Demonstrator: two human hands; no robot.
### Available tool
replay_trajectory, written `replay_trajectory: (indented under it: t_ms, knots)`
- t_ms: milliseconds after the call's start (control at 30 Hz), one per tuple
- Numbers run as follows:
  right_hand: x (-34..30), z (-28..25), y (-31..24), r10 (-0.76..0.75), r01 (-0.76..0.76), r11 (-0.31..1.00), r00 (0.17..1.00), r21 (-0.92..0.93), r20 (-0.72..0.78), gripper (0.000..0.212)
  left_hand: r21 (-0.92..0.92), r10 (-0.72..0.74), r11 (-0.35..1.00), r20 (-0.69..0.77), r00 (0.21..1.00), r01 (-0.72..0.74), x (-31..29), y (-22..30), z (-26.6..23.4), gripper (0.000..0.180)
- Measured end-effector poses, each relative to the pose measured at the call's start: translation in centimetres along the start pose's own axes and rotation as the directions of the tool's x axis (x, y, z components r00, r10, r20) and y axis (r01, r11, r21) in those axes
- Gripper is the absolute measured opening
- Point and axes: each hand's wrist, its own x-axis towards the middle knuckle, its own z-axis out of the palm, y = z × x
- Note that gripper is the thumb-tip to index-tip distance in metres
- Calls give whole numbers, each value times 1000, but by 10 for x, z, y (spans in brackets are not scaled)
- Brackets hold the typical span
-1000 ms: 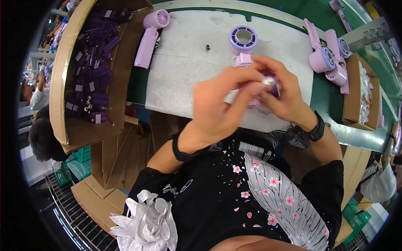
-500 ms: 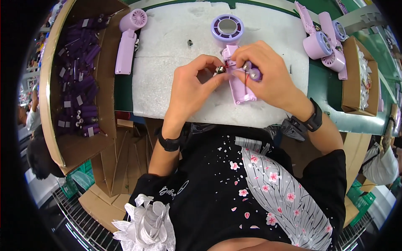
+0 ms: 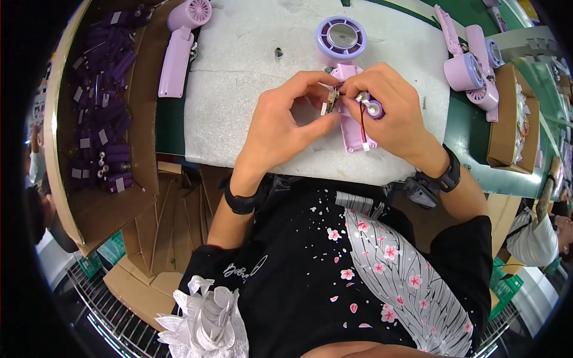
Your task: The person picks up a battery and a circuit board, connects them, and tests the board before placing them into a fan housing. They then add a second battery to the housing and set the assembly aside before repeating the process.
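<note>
The left hand [image 3: 277, 116] pinches a small circuit board [image 3: 332, 101] by the open pink handle shell [image 3: 352, 137] on the white foam mat [image 3: 233, 119]; the right hand [image 3: 397, 101] clasps a purple battery cell [image 3: 375, 110], a red-and-black lead [image 3: 362, 126] hanging by it. Looks to me like fiddly close work at the board, and the next move calls for a steady pinch

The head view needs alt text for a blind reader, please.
The left hand holds a circuit board, the right hand a purple battery cell, above an open pink handheld fan on white foam; a cardboard box of purple cells stands left.
</note>
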Motion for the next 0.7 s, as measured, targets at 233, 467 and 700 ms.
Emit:
replay_trajectory:
  t_ms: [233,467,700]
  knots:
    - [3,1,-2,9,-9,1000,1000,-17,-18,26,-42,-19,999,18,1000,20,1,-4,0,31]
    - [4,-1,-5,23,-22,999,998,-24,61,28,228,276,942,-102,956,-247,1,-10,4,23]
    - [2,-3,-3,-11,15,999,995,-39,103,29,243,230,950,-112,967,-198,-4,-7,9,22]
